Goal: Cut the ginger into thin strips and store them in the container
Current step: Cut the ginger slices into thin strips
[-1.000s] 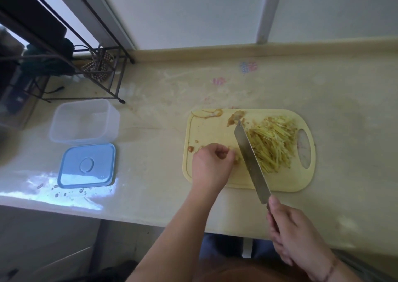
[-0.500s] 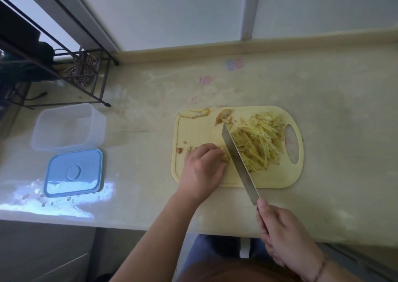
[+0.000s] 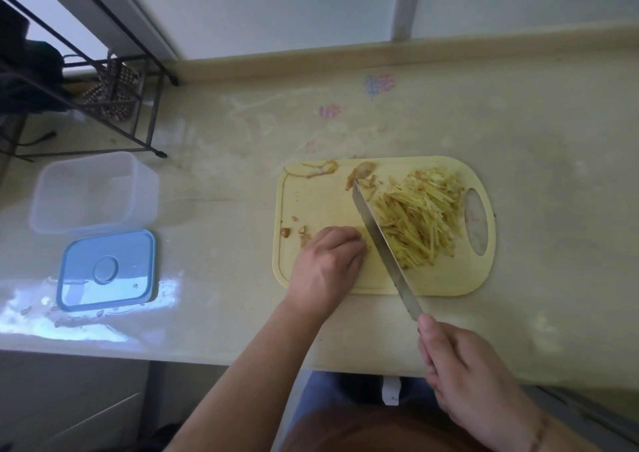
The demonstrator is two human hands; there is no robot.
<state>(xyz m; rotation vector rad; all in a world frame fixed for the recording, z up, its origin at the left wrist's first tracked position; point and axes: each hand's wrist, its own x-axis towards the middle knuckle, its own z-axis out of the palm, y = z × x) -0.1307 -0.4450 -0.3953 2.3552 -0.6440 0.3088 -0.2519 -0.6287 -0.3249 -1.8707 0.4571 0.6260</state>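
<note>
A pale yellow cutting board [image 3: 318, 202] lies on the counter. A heap of thin ginger strips [image 3: 422, 216] covers its right half. My left hand [image 3: 328, 265] is curled over a small remaining ginger piece at the board's near left; the piece is mostly hidden under the fingers. My right hand [image 3: 466, 375] grips the handle of a long knife [image 3: 380, 244], whose blade lies slanted across the board between my left hand and the strips. The clear plastic container [image 3: 93, 192] stands open at the left, far from both hands.
The container's blue lid [image 3: 107, 270] lies flat in front of it. Ginger peel scraps [image 3: 318, 170] sit at the board's far edge, and small bits lie near the lid. A black wire rack [image 3: 103, 99] stands at the back left. The counter's front edge runs just below my wrists.
The knife blade and my left hand stay in nearly the same spot on the board, with my fingers edging slightly left. The camera view has shifted a little.
</note>
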